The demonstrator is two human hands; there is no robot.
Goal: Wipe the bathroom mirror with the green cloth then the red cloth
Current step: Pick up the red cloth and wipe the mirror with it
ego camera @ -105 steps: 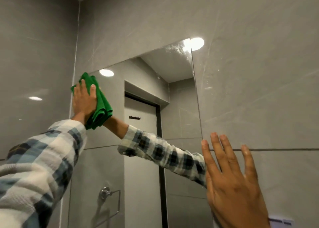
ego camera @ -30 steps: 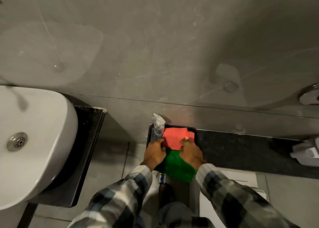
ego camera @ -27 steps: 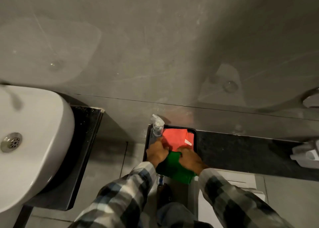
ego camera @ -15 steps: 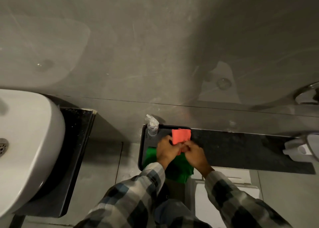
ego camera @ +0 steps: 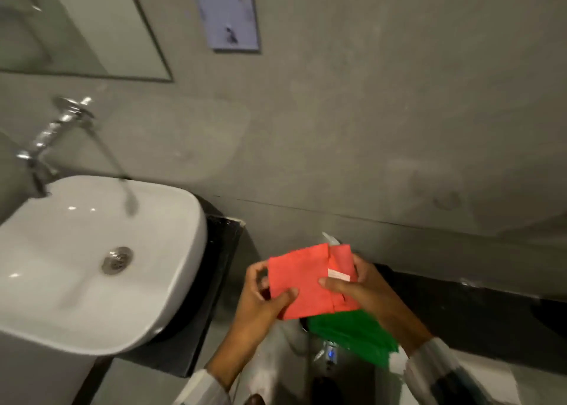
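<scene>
Here both hands pinch red cloth (ego camera: 302, 282) edges.

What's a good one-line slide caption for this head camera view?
Both hands, left and right, hold the red cloth above the green cloth, beside the white sink.

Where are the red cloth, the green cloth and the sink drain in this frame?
red cloth (ego camera: 302, 282), head view, on the flat middle of its front fold.
green cloth (ego camera: 352, 332), head view, on the part showing below the red one.
sink drain (ego camera: 117, 260), head view, on the metal strainer's centre.
</scene>
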